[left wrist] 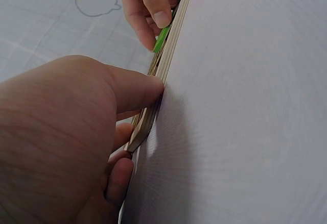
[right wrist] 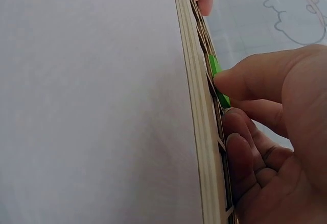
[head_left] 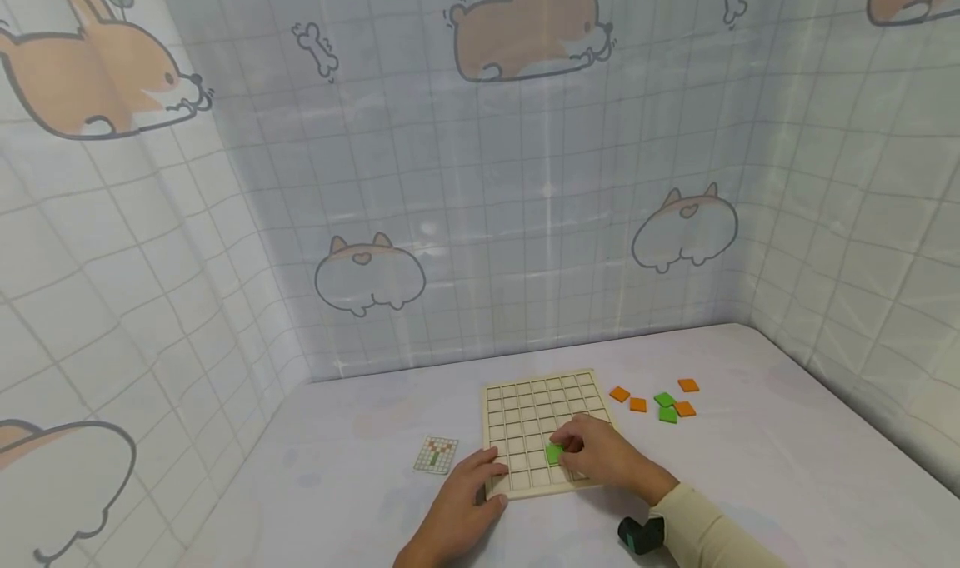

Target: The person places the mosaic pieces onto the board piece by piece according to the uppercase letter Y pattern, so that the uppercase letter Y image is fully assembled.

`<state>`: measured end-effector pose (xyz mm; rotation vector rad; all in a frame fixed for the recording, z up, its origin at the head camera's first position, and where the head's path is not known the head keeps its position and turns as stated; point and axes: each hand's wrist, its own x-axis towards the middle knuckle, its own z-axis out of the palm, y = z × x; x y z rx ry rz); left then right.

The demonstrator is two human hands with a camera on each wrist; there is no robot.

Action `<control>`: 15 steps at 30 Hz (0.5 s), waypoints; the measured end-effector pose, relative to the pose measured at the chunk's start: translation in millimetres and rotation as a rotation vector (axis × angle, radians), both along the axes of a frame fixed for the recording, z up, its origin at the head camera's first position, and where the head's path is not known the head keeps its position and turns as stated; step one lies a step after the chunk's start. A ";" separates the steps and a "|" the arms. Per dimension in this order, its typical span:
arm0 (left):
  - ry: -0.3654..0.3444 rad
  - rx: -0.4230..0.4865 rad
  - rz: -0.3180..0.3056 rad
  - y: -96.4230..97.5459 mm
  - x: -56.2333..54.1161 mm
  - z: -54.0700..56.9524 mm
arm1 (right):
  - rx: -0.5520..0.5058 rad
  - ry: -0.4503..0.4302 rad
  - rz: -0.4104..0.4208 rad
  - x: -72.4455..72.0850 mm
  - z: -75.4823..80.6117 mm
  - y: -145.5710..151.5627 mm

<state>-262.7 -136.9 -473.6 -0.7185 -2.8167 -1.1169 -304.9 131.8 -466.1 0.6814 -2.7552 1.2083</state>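
A square wooden grid board (head_left: 525, 414) lies on the table, divided into many small compartments. My right hand (head_left: 600, 451) pinches a green square tile (head_left: 554, 454) between thumb and fingers over the front part of the board. In the right wrist view the tile (right wrist: 218, 81) sits tilted at the grid's top, the thumb against its face. My left hand (head_left: 467, 497) holds the board's front left corner, its thumb against the front edge and its fingers at the left side. The left wrist view shows that thumb on the layered wooden edge (left wrist: 171, 55).
Left of the board lies a small pattern card (head_left: 436, 455) with a gridded picture. Several loose orange tiles (head_left: 688, 385) and green tiles (head_left: 667, 415) lie to its right. A black device (head_left: 641, 535) is by the right wrist. Patterned curtains (head_left: 510, 176) surround the table.
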 end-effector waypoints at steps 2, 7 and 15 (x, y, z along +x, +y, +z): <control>0.009 0.001 -0.004 -0.2 0.5 -0.4 | 0.003 -0.005 -0.005 0.0 -0.1 -0.1; 0.012 0.004 -0.010 0.1 1.9 -0.5 | 0.003 -0.011 -0.005 0.4 -0.3 0.2; 0.021 -0.002 -0.001 0.7 0.5 -3.2 | -0.002 0.017 0.006 1.4 0.1 0.9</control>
